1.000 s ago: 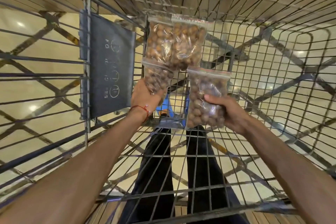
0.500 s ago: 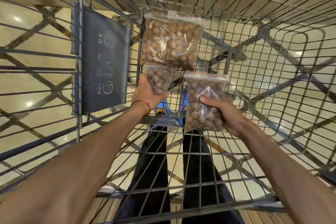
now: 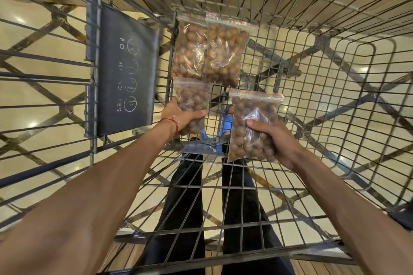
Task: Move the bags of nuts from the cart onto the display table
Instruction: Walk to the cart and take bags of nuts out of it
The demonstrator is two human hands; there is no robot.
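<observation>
Wire walls of the cart (image 3: pixel 312 35) close around both my hands. My left hand (image 3: pixel 178 116) grips one bag of nuts (image 3: pixel 192 98) beside the dark flap (image 3: pixel 125 69); my right hand (image 3: pixel 277 140) clutches another bag (image 3: pixel 252 127). Two more bags (image 3: pixel 212 51) lie just beyond, against the far mesh, with bare grid to my right.

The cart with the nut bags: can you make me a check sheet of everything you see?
Surface: wire cart floor, tiled floor visible through it.
Job's things: two lighter nut bags lying overlapped in the cart; two darker bags held.
Clutter: dark seat flap with faded symbols.
Grips: left hand holds a darker bag; right hand holds another.
Cables: nothing seen.
Surroundings: person's dark trousers, blue footwear below; display table not in view.
</observation>
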